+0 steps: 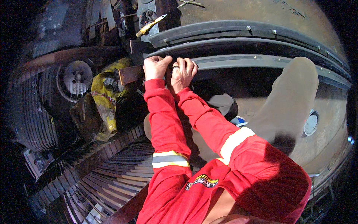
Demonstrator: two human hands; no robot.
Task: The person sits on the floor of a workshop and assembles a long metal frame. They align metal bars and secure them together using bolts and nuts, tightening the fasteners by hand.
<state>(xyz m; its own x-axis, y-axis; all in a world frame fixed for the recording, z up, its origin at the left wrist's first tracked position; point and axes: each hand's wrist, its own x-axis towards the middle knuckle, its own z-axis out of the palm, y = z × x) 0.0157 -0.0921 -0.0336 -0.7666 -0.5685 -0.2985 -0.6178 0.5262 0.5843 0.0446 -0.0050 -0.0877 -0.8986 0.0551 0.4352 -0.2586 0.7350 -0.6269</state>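
Together, left hand (156, 67) and right hand (182, 74) curl at edge of curved strip (231, 61); gap narrow, hold unclear.

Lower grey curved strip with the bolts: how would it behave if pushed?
The grey strip would probably resist sliding, since bolts dot its length. Its smooth, even bend suggests it may flex gradually rather than kink, though the material is unclear. If loose, it would likely be awkward to lift from one end, being long and narrow.
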